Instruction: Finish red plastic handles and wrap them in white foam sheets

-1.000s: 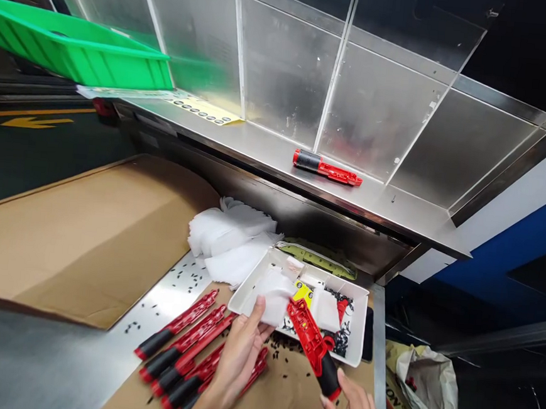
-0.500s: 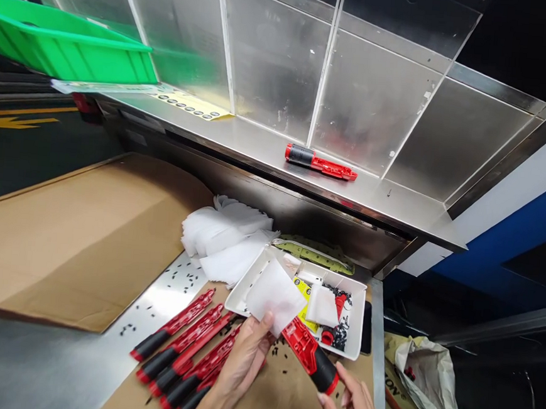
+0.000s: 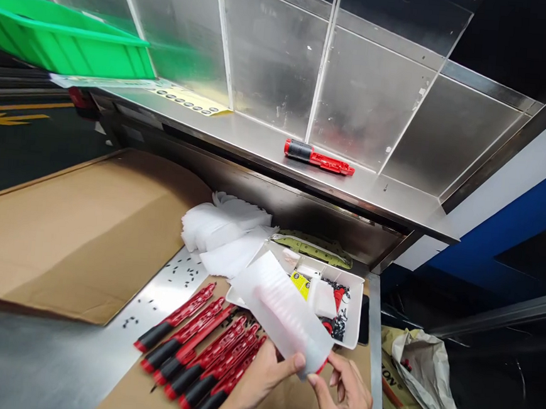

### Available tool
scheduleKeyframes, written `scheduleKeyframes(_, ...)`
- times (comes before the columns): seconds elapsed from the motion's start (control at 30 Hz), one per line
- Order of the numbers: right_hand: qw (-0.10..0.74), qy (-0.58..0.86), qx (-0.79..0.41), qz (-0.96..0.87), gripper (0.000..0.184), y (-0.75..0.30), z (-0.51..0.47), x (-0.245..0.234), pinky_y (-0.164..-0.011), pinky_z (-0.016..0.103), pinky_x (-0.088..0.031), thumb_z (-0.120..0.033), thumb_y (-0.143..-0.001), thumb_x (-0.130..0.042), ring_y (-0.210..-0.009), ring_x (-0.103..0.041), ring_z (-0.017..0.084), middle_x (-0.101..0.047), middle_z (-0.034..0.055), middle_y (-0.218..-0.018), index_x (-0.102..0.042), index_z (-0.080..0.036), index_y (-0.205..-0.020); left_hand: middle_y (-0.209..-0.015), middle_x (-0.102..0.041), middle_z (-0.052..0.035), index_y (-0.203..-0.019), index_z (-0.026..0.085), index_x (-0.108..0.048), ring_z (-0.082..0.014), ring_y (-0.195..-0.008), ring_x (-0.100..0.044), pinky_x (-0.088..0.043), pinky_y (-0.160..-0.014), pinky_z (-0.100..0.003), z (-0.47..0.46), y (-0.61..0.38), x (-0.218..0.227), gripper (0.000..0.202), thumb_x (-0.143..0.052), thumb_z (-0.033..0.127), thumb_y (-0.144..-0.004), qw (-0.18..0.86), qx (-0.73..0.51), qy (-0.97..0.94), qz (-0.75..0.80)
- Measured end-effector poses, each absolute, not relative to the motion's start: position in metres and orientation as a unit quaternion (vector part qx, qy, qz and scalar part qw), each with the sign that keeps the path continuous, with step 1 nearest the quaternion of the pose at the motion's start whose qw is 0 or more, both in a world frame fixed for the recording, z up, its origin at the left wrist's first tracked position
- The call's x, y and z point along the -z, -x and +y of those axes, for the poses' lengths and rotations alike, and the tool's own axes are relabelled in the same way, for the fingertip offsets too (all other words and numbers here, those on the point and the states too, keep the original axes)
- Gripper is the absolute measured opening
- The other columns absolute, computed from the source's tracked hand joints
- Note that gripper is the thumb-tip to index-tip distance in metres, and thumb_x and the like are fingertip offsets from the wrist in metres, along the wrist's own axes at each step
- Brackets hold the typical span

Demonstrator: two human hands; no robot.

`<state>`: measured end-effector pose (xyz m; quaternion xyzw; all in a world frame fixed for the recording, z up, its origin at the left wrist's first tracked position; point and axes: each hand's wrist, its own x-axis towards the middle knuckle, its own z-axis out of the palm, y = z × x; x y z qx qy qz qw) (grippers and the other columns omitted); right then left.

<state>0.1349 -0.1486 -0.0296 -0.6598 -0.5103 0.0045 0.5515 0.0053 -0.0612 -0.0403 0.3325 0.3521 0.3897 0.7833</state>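
Both my hands hold a red and black tool handle that sits inside a long white foam bag (image 3: 284, 312); only its red end shows at the bag's lower edge. My left hand (image 3: 266, 377) pinches the bag's near edge from below. My right hand (image 3: 345, 399) grips the handle's black end by the bag's mouth. Several red and black handles (image 3: 195, 349) lie in a row on the cardboard to the left. Behind the bag stands a white tray (image 3: 356, 312) with small black and red parts and a yellow label.
A pile of white foam bags (image 3: 224, 229) lies behind the tray. One red handle (image 3: 318, 158) rests on the steel shelf above. A green bin (image 3: 63, 40) sits at upper left. Large cardboard (image 3: 73, 226) covers the left bench; a crumpled bag (image 3: 420, 380) hangs at right.
The left hand lifted a foam bag from the tray and the red handle has gone inside it. The hands moved slightly nearer and lower.
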Motion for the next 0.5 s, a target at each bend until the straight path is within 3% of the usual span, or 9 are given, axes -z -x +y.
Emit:
scheduleKeyframes(0.1,0.527,0.655,0.008,-0.542,0.026,-0.135,-0.152,0.025,-0.047,0.025,-0.042,-0.044,-0.089,-0.064,-0.052,-0.052,0.014,-0.062,0.0001,-0.065,-0.071,-0.02,-0.097,-0.093,-0.077,-0.009,-0.097,0.018,-0.072,-0.0339,-0.097,-0.067,-0.048,-0.094,-0.044,-0.069,-0.001,0.036,0.06,-0.095,0.035,-0.044,0.812,-0.376,-0.279,0.348)
scheduleKeyframes(0.23,0.483,0.638,0.03,-0.599,0.022,-0.13,-0.154,0.02,-0.054,0.027,-0.047,-0.036,-0.091,-0.063,-0.055,-0.055,0.015,-0.068,0.0023,-0.071,-0.068,-0.019,-0.105,-0.099,-0.077,-0.0098,-0.105,0.018,-0.069,-0.03,-0.101,-0.068,-0.053,-0.09,-0.04,-0.077,0.009,0.029,0.045,-0.08,0.044,-0.07,0.831,-0.41,-0.125,0.354)
scheduleKeyframes(0.37,0.437,0.586,0.059,-0.68,0.027,-0.123,-0.151,0.011,-0.062,0.03,-0.054,-0.031,-0.092,-0.062,-0.07,-0.066,0.02,-0.074,0.0081,-0.091,-0.063,-0.019,-0.117,-0.092,-0.078,-0.0074,-0.12,0.015,-0.058,-0.0207,-0.086,-0.073,-0.057,-0.076,-0.03,-0.086,0.02,0.023,0.031,-0.058,0.024,-0.091,0.823,-0.444,0.018,0.353)
scheduleKeyframes(0.5,0.421,0.531,0.062,-0.732,0.034,-0.117,-0.15,0.007,-0.062,0.028,-0.056,-0.028,-0.089,-0.066,-0.071,-0.068,0.019,-0.074,0.0087,-0.096,-0.06,-0.019,-0.121,-0.075,-0.077,-0.006,-0.114,0.009,-0.058,-0.0157,-0.066,-0.073,-0.058,-0.064,-0.025,-0.101,0.036,0.018,0.022,-0.048,0.018,-0.097,0.811,-0.449,0.118,0.357)
